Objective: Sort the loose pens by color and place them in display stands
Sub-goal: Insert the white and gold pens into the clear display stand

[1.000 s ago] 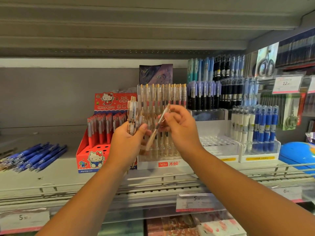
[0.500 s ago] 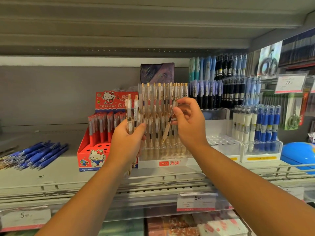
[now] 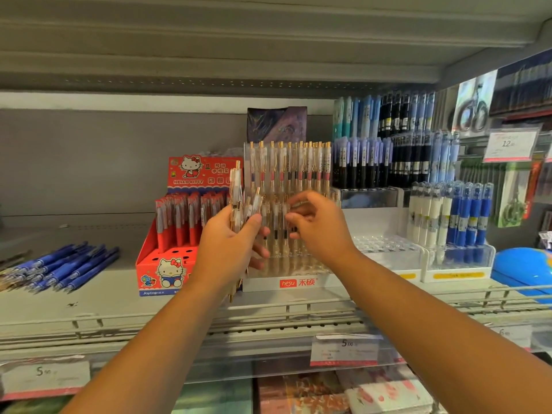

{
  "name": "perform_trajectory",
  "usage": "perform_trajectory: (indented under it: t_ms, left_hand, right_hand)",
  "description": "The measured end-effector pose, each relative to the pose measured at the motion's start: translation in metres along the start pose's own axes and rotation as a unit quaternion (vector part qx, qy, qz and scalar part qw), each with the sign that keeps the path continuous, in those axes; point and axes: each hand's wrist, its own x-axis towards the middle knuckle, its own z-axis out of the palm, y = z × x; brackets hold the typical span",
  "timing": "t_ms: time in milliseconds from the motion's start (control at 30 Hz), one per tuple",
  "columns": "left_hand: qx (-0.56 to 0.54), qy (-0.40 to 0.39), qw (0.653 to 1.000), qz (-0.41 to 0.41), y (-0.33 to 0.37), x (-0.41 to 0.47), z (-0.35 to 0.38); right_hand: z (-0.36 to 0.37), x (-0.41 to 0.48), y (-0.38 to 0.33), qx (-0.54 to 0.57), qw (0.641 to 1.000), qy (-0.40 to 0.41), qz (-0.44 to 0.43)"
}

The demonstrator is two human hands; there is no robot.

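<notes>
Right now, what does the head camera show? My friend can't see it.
A person's left hand grips a bunch of clear pens before a clear display stand on a shop shelf, the right hand open beside it. Loose blue pens lie far left.

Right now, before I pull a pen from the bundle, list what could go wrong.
1. The left hand grips the bundle of clear pens fanned unevenly; tugging one out may drag others loose.
2. The right hand hangs close before the packed clear stand; a brush could tip its pens.
</notes>
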Motion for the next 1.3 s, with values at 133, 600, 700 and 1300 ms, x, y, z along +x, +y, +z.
perform_trajectory:
  t_ms: [133,600,700,1300]
  left_hand:
    - [-0.015,-0.006,1.0,-0.004,0.0,-0.001,0.0]
    - [-0.045,-0.038,0.998,0.019,0.002,-0.003,0.001]
    - [-0.038,-0.049,0.998,0.032,0.003,-0.004,0.001]
    - [-0.055,-0.027,0.998,0.033,0.005,-0.005,0.001]
  right_hand:
    - [-0.002,0.001,0.0,-0.055,0.998,0.019,0.005]
    - [0.005,-0.017,-0.034,-0.019,0.995,0.042,-0.087]
    - [0.012,-0.021,-0.044,0.063,0.997,-0.011,-0.043]
    - [0.002,-0.022,-0.046,0.174,0.981,0.033,0.082]
